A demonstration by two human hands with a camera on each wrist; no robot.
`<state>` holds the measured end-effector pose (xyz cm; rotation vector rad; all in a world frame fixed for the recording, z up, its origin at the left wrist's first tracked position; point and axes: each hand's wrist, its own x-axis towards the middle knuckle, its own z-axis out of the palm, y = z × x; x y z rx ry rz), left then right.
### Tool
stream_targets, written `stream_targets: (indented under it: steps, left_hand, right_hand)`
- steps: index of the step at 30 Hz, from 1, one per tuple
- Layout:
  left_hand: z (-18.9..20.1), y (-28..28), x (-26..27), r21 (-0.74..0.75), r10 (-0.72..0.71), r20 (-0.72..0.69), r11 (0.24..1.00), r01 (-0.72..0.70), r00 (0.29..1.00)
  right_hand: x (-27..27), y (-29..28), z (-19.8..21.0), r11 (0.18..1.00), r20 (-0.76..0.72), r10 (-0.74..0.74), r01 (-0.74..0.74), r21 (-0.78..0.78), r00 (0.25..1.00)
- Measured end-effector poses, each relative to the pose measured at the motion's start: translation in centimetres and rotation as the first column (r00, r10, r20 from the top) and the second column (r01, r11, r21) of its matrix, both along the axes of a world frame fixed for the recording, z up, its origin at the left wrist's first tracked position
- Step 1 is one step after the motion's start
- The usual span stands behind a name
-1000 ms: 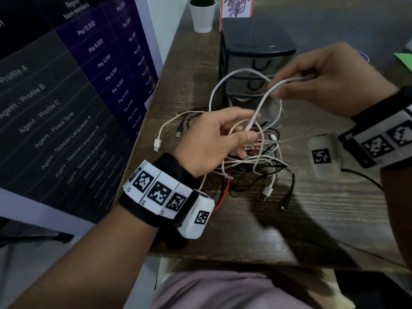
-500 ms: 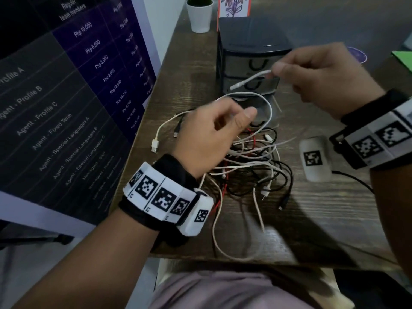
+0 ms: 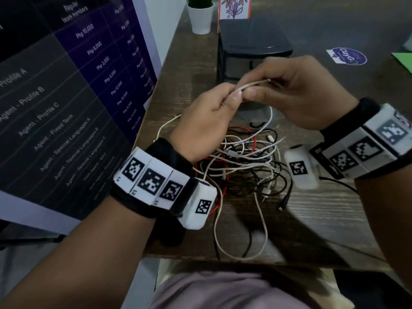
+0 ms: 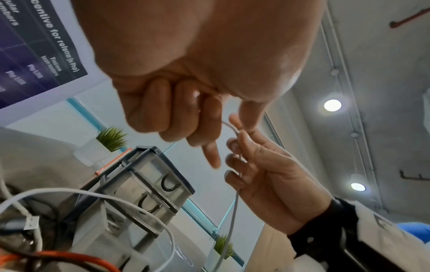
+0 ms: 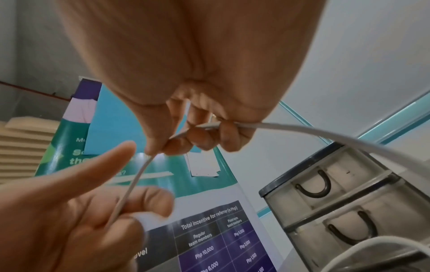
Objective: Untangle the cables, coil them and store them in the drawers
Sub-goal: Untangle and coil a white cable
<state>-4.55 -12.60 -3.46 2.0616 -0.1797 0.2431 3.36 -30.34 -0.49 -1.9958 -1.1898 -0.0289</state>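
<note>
A person's left hand (image 3: 206, 121) and right hand (image 3: 296, 92) meet above a wooden counter (image 3: 323, 221), both pinching the same white cable (image 3: 250, 84) in front of a small dark drawer unit (image 3: 252, 44). The left hand, at the left of the head view, nips the cable between thumb and curled fingers; in the left wrist view its fingers (image 4: 163, 110) are folded toward the palm with the strand emerging beside the thumb. The short stretch of cable between the two hands runs roughly left to right, rising slightly toward the right hand. The right hand closes its thumb and curled fingers (image 5: 223, 136) around the cable's far stretch, and from there the strand arcs away past the drawers in the right wrist view. Beyond the right hand's grip the cable drops toward the counter, where it joins a tangle of cables (image 3: 245, 161), white, black and red, lying directly below and between the two wrists. One white loop (image 3: 240, 237) trails from the heap to the counter's near edge. The drawer unit stands just behind the hands, its translucent drawer fronts (image 5: 325, 182) with dark U-shaped handles facing the person. To the left a purple printed banner (image 3: 73, 90) leans beside the counter; a white potted plant (image 3: 200, 16) stands at the counter's far end, left of the drawer unit.
</note>
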Motion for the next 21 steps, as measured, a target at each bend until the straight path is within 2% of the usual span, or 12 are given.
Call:
stream_targets:
  steps: [2,5,7,10,13,16,18,21]
  left_hand:
    - [0.4,0.1,-0.3,-0.013,0.010,-0.086,1.000,-0.011,0.996]
    - [0.9,-0.2,-0.9,-0.146,-0.138,-0.173,0.983,0.113,0.975]
    - [0.9,-0.5,-0.8,-0.273,-0.210,-0.120,0.947,0.171,0.970]
    - [1.0,-0.7,-0.7,-0.479,-0.256,-0.010,0.850,0.220,0.967]
    - [1.8,-0.9,-0.6,-0.632,-0.225,0.033,0.750,0.194,0.974]
    - [2.7,-1.0,-0.9,-0.709,-0.189,0.063,0.682,0.177,0.980]
    - [3.3,-0.7,-1.1,-0.711,-0.153,0.116,0.677,0.189,0.981]
    - [4.0,-0.2,-1.0,-0.683,-0.051,0.216,0.706,0.188,0.975]
  right_hand:
    - [0.0,0.0,-0.1,0.997,-0.027,0.038,-0.036,0.063,0.999]
    - [-0.1,0.4,0.0,0.985,-0.059,0.068,-0.058,0.164,0.996]
    - [-0.2,1.0,-0.2,0.970,-0.099,0.027,-0.002,0.242,0.995]
    - [-0.2,2.0,-1.2,0.932,-0.184,-0.094,0.151,0.329,0.978]
    - [-0.3,2.7,-2.7,0.941,-0.200,-0.150,0.202,0.270,0.968]
    - [-1.6,3.6,-3.9,0.965,-0.184,-0.125,0.162,0.206,0.975]
    - [-2.7,4.1,-4.2,0.984,-0.222,-0.102,0.130,0.118,0.970]
    - [-3.9,4.2,-4.4,0.992,-0.197,-0.090,0.070,-0.108,0.976]
